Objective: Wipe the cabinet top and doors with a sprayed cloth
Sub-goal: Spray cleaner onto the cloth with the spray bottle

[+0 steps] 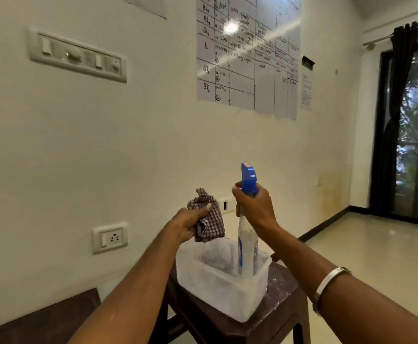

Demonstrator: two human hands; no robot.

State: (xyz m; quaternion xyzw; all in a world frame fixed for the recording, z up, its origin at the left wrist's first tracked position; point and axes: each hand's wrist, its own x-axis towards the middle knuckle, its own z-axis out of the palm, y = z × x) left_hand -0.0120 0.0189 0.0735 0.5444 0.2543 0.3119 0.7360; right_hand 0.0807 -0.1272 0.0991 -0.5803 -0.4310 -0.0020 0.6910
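Note:
My left hand [190,223] grips a bunched red-and-white checked cloth [209,216] held up in front of me. Just to its right, my right hand [253,207] is wrapped round the neck of a spray bottle [247,234] with a blue trigger head and a clear body. The bottle stands upright, its lower end inside a translucent plastic tub [217,286]. The nozzle points left, toward the cloth. A dark brown cabinet top [41,316] shows at the lower left, partly cut off by the frame.
The tub sits on a dark brown plastic stool [279,309]. The cream wall ahead carries a switch panel [77,57], a socket [110,237] and a hand-drawn chart [247,55]. Bare tiled floor [376,247] stretches right to a dark curtained window [411,120].

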